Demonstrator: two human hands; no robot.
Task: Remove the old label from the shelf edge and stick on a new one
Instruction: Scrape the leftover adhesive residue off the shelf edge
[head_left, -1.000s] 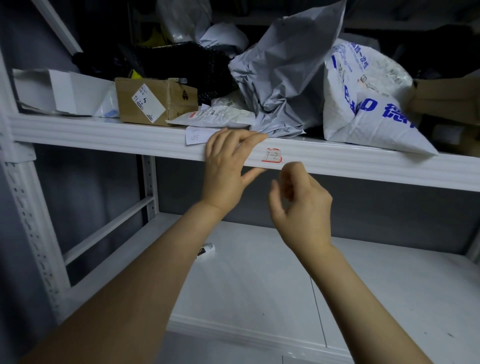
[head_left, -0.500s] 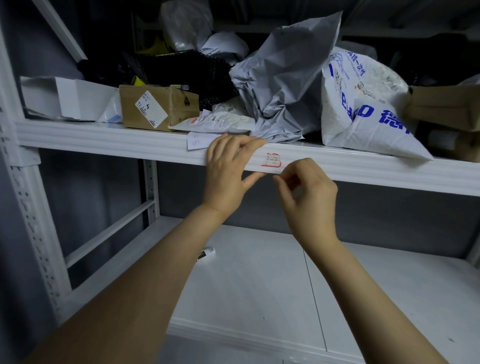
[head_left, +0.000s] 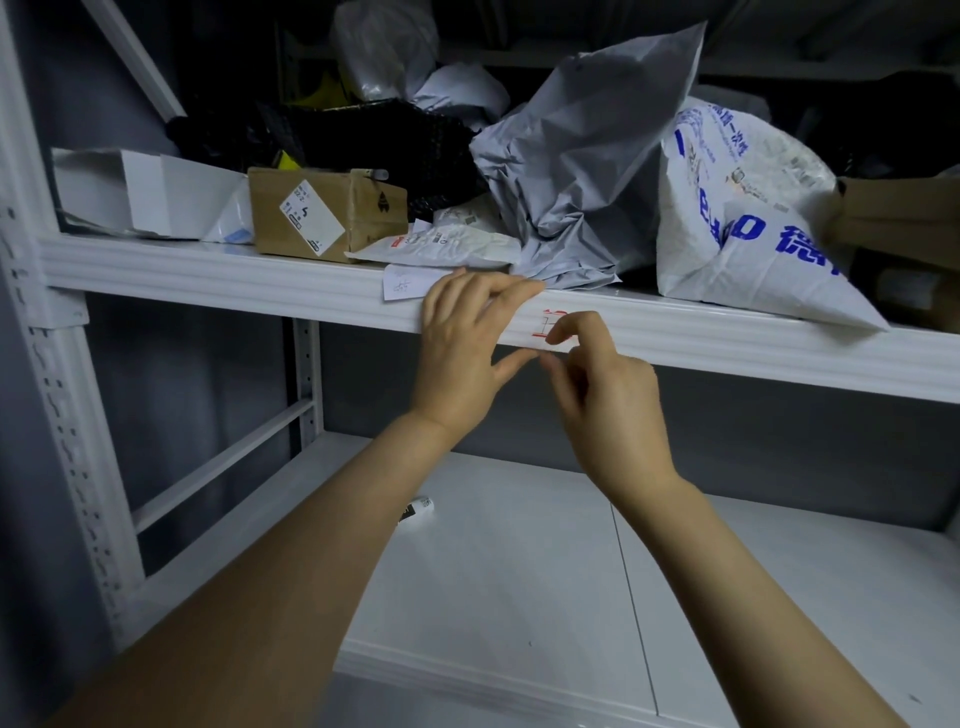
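I am seeing my left hand (head_left: 467, 343) lying with straight fingers flat against the white ribbed metal shelf edge (head_left: 234, 275), thumb sticking out underneath. My right hand (head_left: 608, 395) is curling beside it, its index fingertip touching the small white label with red handwriting (head_left: 551, 319), which is sitting on the shelf edge just right of the left fingertips. I cannot tell whether finger and thumb are actually pinching a corner. A white paper slip with faint writing (head_left: 408, 283) is hanging over the edge just left of my left hand. Above, a brown cardboard box (head_left: 322, 213), a crumpled grey plastic mailer (head_left: 587, 171) and a white bag with blue print (head_left: 737, 218) are crowding the shelf. A small white tube (head_left: 418, 509) is lying on the white lower shelf (head_left: 519, 571).
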